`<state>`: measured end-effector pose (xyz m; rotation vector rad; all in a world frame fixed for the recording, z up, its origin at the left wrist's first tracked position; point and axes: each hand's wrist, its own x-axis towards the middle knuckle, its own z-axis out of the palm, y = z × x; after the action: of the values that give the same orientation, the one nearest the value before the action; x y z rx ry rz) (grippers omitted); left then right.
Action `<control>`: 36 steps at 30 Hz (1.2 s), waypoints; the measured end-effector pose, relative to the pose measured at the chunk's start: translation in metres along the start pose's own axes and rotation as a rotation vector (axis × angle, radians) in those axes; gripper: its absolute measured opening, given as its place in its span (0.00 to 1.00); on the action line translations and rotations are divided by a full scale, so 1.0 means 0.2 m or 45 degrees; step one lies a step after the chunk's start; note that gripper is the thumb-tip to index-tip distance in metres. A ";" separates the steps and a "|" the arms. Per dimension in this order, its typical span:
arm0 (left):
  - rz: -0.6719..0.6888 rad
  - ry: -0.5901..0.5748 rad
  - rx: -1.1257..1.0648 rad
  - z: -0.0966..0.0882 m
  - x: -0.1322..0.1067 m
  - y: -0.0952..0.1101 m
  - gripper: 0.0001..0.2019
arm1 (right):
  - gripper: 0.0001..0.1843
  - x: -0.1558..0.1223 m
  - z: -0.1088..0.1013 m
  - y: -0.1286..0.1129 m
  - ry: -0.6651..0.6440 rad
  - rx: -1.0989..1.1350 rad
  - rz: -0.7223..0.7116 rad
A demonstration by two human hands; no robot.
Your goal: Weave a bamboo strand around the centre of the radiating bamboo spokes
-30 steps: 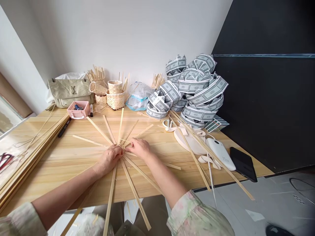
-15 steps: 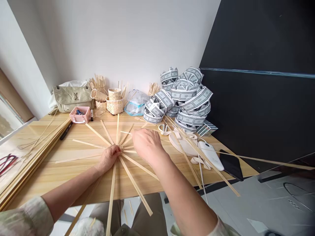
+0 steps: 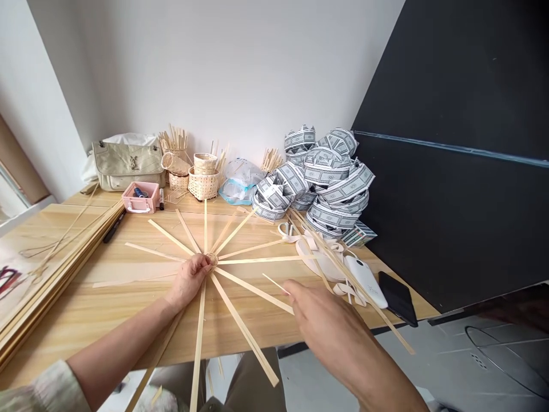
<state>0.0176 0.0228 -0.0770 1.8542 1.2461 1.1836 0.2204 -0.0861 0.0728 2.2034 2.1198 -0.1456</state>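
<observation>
Behind the wooden desk [image 3: 103, 309], a plain white wall [image 3: 223, 74]. To the right of the desk, a black wall [image 3: 463, 86] with a shiny line [image 3: 450, 147] across. Under the desk, pale grey floor [image 3: 446, 355].

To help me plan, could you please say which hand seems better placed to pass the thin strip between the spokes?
Probably the right hand: it holds the thin strip, while the left hand grips the hub of the spokes.

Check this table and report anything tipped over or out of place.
A small basket lies on its side, unlike the woven basket standing upright next to it. On the right, a loose long strip sticks out past the edge of the table.
</observation>
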 end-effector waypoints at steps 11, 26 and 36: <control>-0.033 0.085 -0.372 0.00 0.00 0.01 0.11 | 0.10 0.35 0.30 0.22 -0.233 1.225 0.038; -0.006 0.070 -0.450 -0.01 -0.01 0.03 0.11 | 0.13 0.59 0.49 -0.15 -0.268 1.397 -0.131; 0.018 0.025 -0.301 -0.01 -0.01 0.05 0.11 | 0.13 0.58 0.48 -0.12 -0.149 1.174 -0.125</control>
<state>0.0190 0.0169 -0.0691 1.6837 1.0543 1.2991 0.1994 0.0190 -0.0370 2.3469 2.3609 -1.4744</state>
